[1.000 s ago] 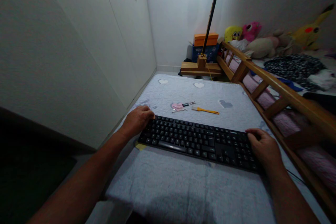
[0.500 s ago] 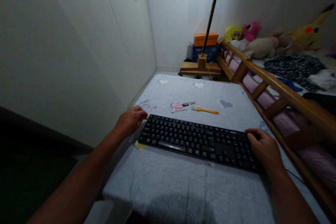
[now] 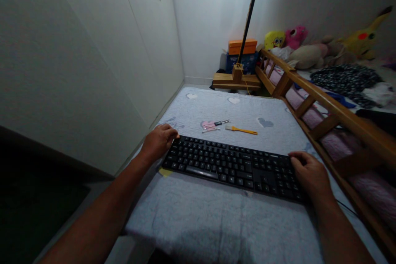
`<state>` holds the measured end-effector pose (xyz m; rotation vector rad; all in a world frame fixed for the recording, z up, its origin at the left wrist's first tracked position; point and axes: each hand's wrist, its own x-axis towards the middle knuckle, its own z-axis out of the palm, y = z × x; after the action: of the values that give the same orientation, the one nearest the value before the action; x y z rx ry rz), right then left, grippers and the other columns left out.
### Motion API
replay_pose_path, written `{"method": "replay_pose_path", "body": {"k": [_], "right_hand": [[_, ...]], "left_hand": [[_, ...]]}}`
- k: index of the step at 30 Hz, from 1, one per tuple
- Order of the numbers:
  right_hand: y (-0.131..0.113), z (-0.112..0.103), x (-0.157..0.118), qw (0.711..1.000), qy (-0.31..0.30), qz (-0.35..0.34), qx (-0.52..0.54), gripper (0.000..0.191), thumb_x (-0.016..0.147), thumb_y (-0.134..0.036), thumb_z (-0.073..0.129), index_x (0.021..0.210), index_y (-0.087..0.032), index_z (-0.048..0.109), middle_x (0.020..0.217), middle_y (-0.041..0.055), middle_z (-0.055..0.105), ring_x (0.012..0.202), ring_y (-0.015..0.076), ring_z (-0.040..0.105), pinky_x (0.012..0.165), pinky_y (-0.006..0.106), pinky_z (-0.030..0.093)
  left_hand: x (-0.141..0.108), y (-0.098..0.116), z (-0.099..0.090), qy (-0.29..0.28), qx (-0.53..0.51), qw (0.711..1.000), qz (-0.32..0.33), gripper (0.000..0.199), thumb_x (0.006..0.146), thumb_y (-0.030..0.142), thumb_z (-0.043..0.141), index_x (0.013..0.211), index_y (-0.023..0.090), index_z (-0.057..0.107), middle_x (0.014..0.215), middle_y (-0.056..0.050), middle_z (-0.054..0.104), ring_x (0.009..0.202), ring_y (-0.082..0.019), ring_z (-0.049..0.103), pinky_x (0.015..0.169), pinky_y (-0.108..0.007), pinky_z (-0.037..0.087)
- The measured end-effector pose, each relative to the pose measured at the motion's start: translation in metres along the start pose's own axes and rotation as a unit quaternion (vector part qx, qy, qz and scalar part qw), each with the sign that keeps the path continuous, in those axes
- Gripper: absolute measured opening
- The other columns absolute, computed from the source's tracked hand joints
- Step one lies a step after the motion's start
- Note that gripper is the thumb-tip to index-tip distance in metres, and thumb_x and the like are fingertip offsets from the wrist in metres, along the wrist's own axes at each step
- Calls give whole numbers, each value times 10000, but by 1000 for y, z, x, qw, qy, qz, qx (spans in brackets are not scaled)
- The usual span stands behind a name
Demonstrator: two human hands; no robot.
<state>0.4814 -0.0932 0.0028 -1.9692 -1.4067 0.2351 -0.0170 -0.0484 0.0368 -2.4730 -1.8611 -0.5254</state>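
A black full-size computer keyboard (image 3: 216, 161) lies on a light blue cloth (image 3: 210, 214) patterned with hearts. At its left end, my left hand (image 3: 158, 141) has its fingers closed on the far corner. My right hand (image 3: 313, 176) grips the other end over the number pad, thumb on top, and covers part of the keys. Beyond the keyboard lies a small brush (image 3: 244, 130) with a yellow handle. Left of the brush rests a slim tool with a black grip (image 3: 219, 123), and close to it a thin pale metal piece (image 3: 210, 130).
A white cabinet (image 3: 123, 49) rises along the left side. On the right runs a wooden bed rail (image 3: 328, 99) with plush toys behind it. A dark pole (image 3: 249, 20) on a wooden base stands at the far end, near an orange box (image 3: 238, 46).
My left hand has shifted slightly right and now closes over the keyboard's far-left corner. My right hand and the keyboard are almost unmoved.
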Motion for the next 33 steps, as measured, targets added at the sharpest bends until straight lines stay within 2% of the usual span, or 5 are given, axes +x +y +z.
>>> {"method": "replay_pose_path", "body": {"k": [5,9,14,18,33], "right_hand": [[1,0,0,1000,8,-11,1,297,693,-430,522,797,-236,721,878,82,742,800,262,656,821,396,508],[1,0,0,1000,13,-21,3,294,692,-429,517,787,-239,719,865,75,744,775,253,649,806,391,504],[0,-1,-1,1000,5,-4,6,316,689,-442,516,800,-229,721,881,86,740,798,266,656,820,409,500],[-2,-2,-2,1000,2,5,10,326,684,-447,514,808,-228,721,880,89,736,792,267,658,817,412,504],[-2,0,-1,1000,1,1,3,312,697,-433,513,813,-232,721,883,80,729,829,266,663,860,416,507]], "left_hand": [[-3,3,-6,22,26,999,-27,199,903,210,557,892,213,755,977,-82,710,935,-253,623,772,-336,485],[0,19,-3,52,-45,998,15,166,901,186,570,908,211,734,966,-63,692,945,-228,614,839,-337,495],[7,53,7,23,-100,991,84,163,921,165,574,926,216,729,990,-53,689,950,-213,609,847,-336,492],[12,69,14,-7,-100,990,98,160,928,169,582,909,211,735,985,-58,699,943,-215,614,826,-330,490],[0,30,3,-8,-18,998,60,226,941,219,532,894,220,753,967,-67,694,904,-218,594,803,-330,474]]}}
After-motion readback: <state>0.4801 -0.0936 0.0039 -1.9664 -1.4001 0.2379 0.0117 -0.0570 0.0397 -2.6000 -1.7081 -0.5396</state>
